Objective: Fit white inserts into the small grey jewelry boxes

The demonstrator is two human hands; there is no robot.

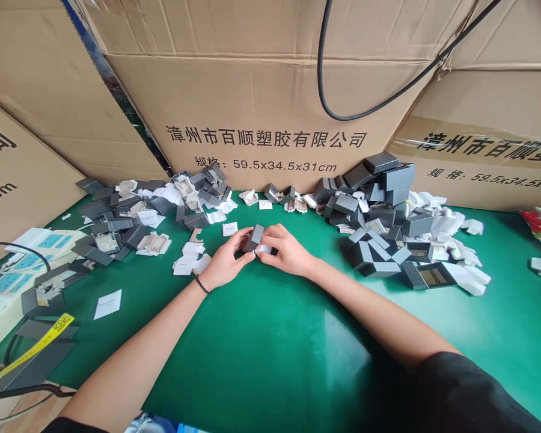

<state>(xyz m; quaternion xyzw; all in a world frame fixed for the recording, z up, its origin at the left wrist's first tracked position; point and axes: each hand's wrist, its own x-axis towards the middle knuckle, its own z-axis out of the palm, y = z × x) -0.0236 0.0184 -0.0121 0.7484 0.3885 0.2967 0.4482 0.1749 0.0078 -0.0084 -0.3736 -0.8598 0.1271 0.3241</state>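
Observation:
Over the middle of the green table [261,337], a small dark grey box [254,237] is held between both hands. My left hand [228,261] grips the box from its left side, fingers closed around it. From the right, my right hand [288,248] pinches a small white piece [264,249] at the lower edge of the box; its exact kind is too small to tell. Just left of my left hand lie white cards [186,264] and crumpled inserts. Another white card [229,229] rests behind it.
Grey boxes and torn white packing [112,225] are heaped at left; more grey boxes [383,204] pile at right beside white paper pieces [451,240]. Large cardboard cartons [270,90] wall off the back. A white power strip [31,270] and yellow strap [36,349] lie left. A black cable [323,72] hangs above.

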